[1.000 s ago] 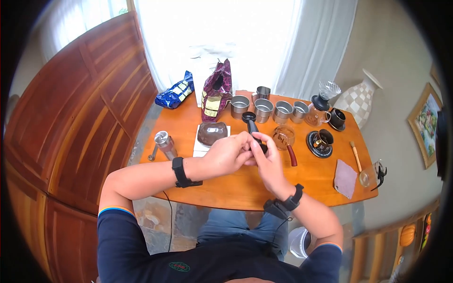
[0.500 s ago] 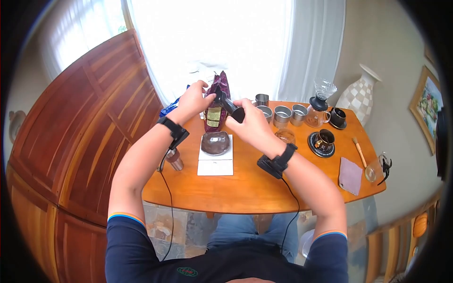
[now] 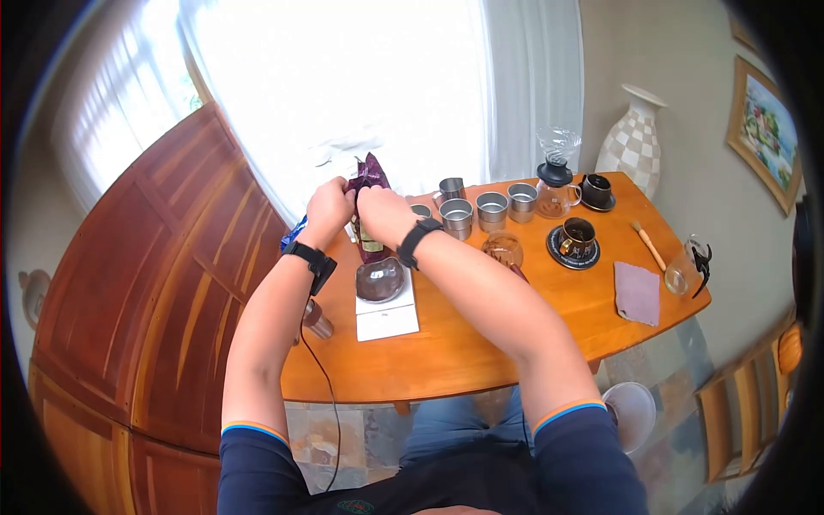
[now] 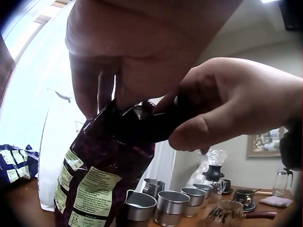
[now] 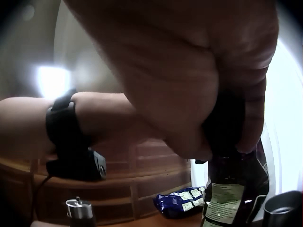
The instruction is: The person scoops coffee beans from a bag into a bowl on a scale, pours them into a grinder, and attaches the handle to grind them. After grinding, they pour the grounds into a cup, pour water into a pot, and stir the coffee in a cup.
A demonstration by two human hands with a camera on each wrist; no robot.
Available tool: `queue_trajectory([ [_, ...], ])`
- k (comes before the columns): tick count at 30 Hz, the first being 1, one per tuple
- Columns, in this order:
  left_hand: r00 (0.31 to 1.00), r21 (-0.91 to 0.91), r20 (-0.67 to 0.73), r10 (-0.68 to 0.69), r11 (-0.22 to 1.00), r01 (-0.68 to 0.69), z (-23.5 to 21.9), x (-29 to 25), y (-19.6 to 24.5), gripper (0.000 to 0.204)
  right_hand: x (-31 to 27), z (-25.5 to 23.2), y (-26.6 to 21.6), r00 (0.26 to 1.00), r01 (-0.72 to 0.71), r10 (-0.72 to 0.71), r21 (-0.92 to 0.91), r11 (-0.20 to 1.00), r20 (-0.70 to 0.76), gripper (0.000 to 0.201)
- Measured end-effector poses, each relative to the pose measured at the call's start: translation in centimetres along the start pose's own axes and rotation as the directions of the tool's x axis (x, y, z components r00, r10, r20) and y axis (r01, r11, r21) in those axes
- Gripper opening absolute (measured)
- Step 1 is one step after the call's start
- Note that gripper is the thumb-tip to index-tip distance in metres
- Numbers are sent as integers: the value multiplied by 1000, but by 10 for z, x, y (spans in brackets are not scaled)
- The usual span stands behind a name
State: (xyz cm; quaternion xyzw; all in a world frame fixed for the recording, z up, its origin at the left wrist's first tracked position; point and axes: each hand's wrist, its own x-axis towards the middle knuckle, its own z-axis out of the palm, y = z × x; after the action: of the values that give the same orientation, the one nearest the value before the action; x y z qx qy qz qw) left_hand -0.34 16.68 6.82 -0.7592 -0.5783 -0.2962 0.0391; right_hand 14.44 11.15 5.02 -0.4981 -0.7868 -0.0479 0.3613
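Observation:
A purple coffee bag (image 4: 97,191) with pale labels stands at the back of the table, its top folded open. My left hand (image 3: 330,208) pinches the bag's rim, fingers hooked over the edge. My right hand (image 3: 386,215) grips a black scoop (image 4: 154,126) whose far end is hidden at the bag's mouth. The left wrist view shows both hands almost meeting over the opening. In front of the bag, a dark brown dish (image 3: 379,281) sits on a white scale (image 3: 388,321).
Several metal cups (image 3: 492,210) line the back, beside a glass server (image 3: 556,202) with a dripper. A black cup (image 3: 578,236) on a saucer, a brush (image 3: 650,247) and a mauve cloth (image 3: 636,293) lie to the right. A blue bag (image 5: 180,203) and a grinder (image 5: 79,212) are on the left.
Both hands went from near the table's middle forward to the purple bag. The left hand took hold of its rim, and the right hand brought the black scoop to its mouth.

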Motion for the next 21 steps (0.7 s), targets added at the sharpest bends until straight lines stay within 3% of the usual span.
queue_trajectory([
  [2,1000,-7,0,-9,1000,9,0,-1,2,24,9,3,0,991,13,-19,46,999,133,19],
  [3,1000,-20,-4,-30,999,30,-1,-2,1,24,11,5,0,990,23,-29,48,999,135,19],
  [6,999,-7,-19,-37,999,37,0,-1,-5,23,8,-4,5,987,-140,107,330,934,118,39],
  [9,999,-13,-13,-46,999,46,-2,-2,-9,23,2,4,20,970,-237,228,499,833,81,41],
  [11,998,-13,-28,-48,999,47,-4,-6,-8,23,-16,-57,-10,911,-413,339,511,754,236,40],
  [14,998,-10,-50,-44,999,44,-5,-6,-9,23,-11,-20,24,918,-396,334,461,794,215,39],
  [17,998,-5,-63,-23,1000,23,-3,-4,-11,22,-19,-17,30,919,-390,357,538,748,169,40],
  [19,997,7,-71,-13,1000,13,0,-4,-10,22,-23,-24,28,902,-419,377,642,642,212,38],
  [21,997,13,-79,-14,1000,15,3,-3,-8,22,-29,-35,25,903,-419,359,674,608,238,38],
])
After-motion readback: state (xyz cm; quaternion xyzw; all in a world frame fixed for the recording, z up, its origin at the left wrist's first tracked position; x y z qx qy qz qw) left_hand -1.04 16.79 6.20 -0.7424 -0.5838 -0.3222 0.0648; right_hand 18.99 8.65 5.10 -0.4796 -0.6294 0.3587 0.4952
